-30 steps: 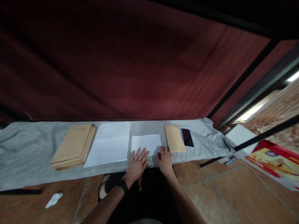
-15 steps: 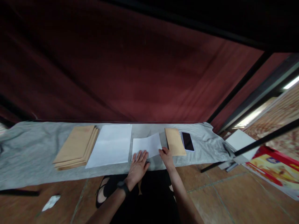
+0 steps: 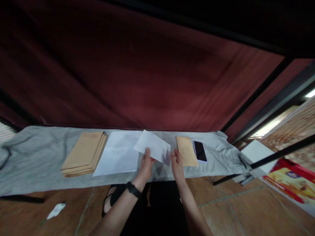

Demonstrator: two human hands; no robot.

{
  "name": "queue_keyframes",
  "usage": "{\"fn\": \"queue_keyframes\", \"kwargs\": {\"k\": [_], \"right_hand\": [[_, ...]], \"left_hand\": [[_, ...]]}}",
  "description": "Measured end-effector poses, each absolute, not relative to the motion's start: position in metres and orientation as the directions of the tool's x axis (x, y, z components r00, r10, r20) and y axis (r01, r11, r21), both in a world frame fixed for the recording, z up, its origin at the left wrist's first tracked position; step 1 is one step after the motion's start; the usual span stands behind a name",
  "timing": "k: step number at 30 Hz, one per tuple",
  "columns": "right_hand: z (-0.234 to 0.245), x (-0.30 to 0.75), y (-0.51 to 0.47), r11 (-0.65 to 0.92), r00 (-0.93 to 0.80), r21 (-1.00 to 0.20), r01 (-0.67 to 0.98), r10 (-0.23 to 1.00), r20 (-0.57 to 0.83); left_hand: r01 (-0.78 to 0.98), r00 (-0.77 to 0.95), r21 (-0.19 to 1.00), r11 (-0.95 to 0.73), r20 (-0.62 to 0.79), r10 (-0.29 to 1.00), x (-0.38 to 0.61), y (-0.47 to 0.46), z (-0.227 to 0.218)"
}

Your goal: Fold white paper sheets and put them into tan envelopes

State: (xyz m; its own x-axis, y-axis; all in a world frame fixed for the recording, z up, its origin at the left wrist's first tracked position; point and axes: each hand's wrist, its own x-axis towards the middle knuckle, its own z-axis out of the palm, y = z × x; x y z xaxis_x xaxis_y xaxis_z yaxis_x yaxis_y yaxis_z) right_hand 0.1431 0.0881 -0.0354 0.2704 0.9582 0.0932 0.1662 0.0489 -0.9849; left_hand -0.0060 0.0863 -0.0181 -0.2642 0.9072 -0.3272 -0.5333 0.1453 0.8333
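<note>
- The desk (image 3: 39, 164) is a long, narrow one, covered by a wrinkled grey cloth (image 3: 216, 157) that creases most at both ends.
- Over its middle, the left hand (image 3: 145, 164) grips the white sheet (image 3: 155, 145) by its near edge, thumb on top and fingers below; the sheet is tilted and raised, its far left corner overlapping the paper in view.
- The right hand (image 3: 177, 161) is just beside the sheet's right edge, fingers loosely bent and a little parted; whether they touch it, I cannot tell.
- Left of the sheet lies the larger white paper (image 3: 116, 154), and beside that a fanned stack of brown envelopes (image 3: 82, 150).
- Right of the right hand lies one brown envelope (image 3: 187, 152), then a phone (image 3: 200, 151), dark screen up.
- Behind the desk hangs a dark red curtain (image 3: 147, 82), crossed at the upper right by a black beam (image 3: 221, 29) and a slanting pole (image 3: 258, 93).
- Below is a brown tiled floor (image 3: 236, 209), with a crumpled white scrap (image 3: 56, 210) at the left.
- At the right edge, a red and yellow box (image 3: 292, 182) sits near a white panel (image 3: 257, 152).
</note>
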Motion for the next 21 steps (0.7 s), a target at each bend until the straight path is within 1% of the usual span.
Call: {"fn": "queue_keyframes", "kwargs": {"k": [1,2,4,6,7,8,10,12,16,18,19,20,21], "right_hand": [[-0.047,0.143,0.086,-0.016,0.298,-0.990,0.137,0.954,0.025],[-0.059,0.142,0.084,-0.091,0.312,-0.994,0.068,0.948,-0.065],[-0.078,0.141,0.079,-0.215,0.251,-0.967,-0.135,0.937,-0.243],[-0.090,0.142,0.076,-0.233,0.166,-0.926,-0.297,0.942,-0.290],[-0.093,0.143,0.076,-0.215,0.150,-0.917,-0.335,0.949,-0.277],[-0.095,0.145,0.078,-0.190,0.156,-0.922,-0.337,0.955,-0.253],[-0.099,0.150,0.084,-0.162,0.208,-0.949,-0.271,0.953,-0.222],[-0.103,0.155,0.091,-0.166,0.253,-0.967,-0.193,0.944,-0.213],[-0.111,0.164,0.099,-0.181,0.274,-0.982,-0.049,0.943,-0.187],[-0.112,0.168,0.100,-0.183,0.244,-0.981,0.069,0.956,-0.161],[-0.112,0.170,0.101,-0.182,0.226,-0.976,0.118,0.962,-0.152],[-0.113,0.171,0.101,-0.182,0.215,-0.972,0.150,0.965,-0.148],[-0.113,0.172,0.101,-0.184,0.210,-0.969,0.168,0.967,-0.147]], "left_hand": [[-0.602,-0.253,0.783,0.157,-0.374,0.892,-0.005,0.086,-0.020],[-0.641,-0.247,0.748,0.174,-0.415,0.876,-0.004,0.085,-0.023],[-0.705,-0.230,0.681,0.197,-0.483,0.845,-0.001,0.081,-0.031],[-0.731,-0.200,0.647,0.217,-0.507,0.839,0.002,0.076,-0.042],[-0.738,-0.170,0.631,0.238,-0.516,0.839,0.003,0.073,-0.047],[-0.741,-0.128,0.611,0.278,-0.535,0.835,0.003,0.071,-0.052],[-0.725,-0.023,0.561,0.400,-0.601,0.799,0.002,0.068,-0.060],[-0.681,0.065,0.521,0.514,-0.657,0.751,-0.002,0.064,-0.066],[-0.533,0.206,0.527,0.662,-0.678,0.706,-0.008,0.051,-0.072],[-0.392,0.281,0.579,0.715,-0.665,0.692,-0.008,0.043,-0.073],[-0.310,0.279,0.640,0.703,-0.646,0.710,-0.008,0.040,-0.073],[-0.219,0.238,0.722,0.656,-0.613,0.754,-0.007,0.039,-0.073],[-0.108,0.163,0.820,0.562,-0.543,0.824,-0.006,0.039,-0.073]]}}
